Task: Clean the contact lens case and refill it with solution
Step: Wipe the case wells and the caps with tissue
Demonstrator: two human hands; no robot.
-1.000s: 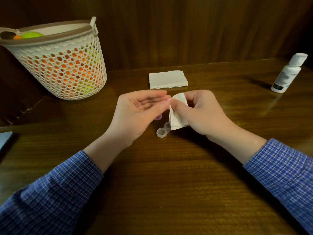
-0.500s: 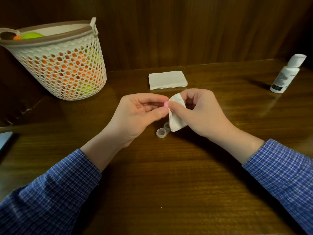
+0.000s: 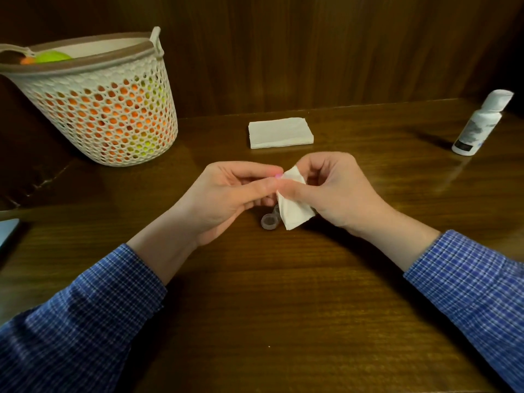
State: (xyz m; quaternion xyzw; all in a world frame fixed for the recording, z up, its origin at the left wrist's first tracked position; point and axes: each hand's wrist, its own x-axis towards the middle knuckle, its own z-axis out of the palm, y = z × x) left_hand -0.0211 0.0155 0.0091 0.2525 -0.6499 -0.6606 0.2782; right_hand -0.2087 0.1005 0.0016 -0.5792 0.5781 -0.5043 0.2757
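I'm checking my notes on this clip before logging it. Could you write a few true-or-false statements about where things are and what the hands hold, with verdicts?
1. The right hand holds a folded white tissue. True.
2. The solution bottle lies tipped over beside the basket. False: it stands upright at the far right of the table, away from the basket.
3. The left hand pinches a small pink cap at its fingertips. True.
4. The clear lens case rests on the table below the hands. True.
5. The stack of tissues sits inside the basket. False: it lies on the table behind the hands.
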